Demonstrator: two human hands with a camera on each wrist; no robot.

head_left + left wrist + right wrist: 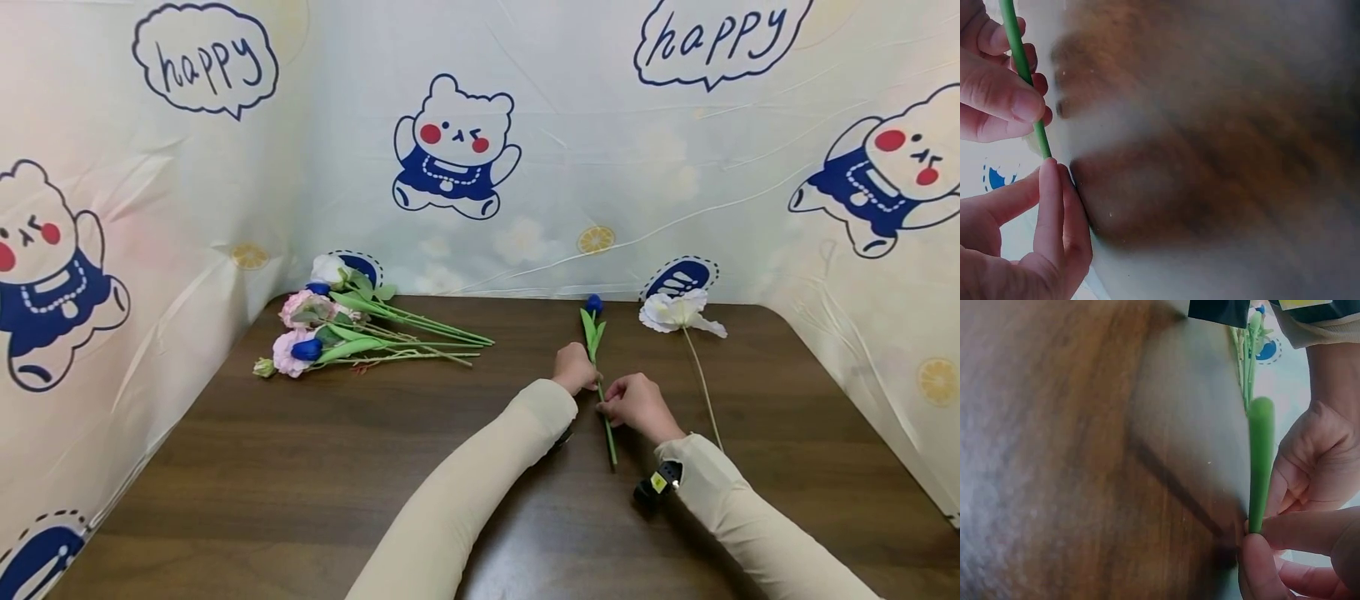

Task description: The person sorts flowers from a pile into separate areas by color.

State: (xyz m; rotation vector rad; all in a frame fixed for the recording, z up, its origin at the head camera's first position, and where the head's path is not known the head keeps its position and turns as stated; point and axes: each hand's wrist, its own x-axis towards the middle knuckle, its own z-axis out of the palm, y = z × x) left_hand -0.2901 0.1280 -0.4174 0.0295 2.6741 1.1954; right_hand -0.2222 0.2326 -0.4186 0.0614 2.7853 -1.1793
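Note:
A single artificial blue tulip (594, 305) with green leaves and a green stem (1019, 53) is held over the right half of the table, its bud pointing away from me. My left hand (574, 369) pinches the stem just below the leaves. Lower down, the thumb and fingers of my right hand (637, 405) pinch the same stem, close beside the left hand. The stem's rounded lower end (1261, 409) sticks out past the right hand in the right wrist view. Little of the tulip's bud end shows in the wrist views.
Several pink, white and blue artificial flowers (306, 310) lie bunched at the back left of the brown table (300, 492), stems toward the middle. A white flower (673, 312) on a thin stem lies right of my hands. Printed cloth (555, 192) surrounds the table's back and sides.

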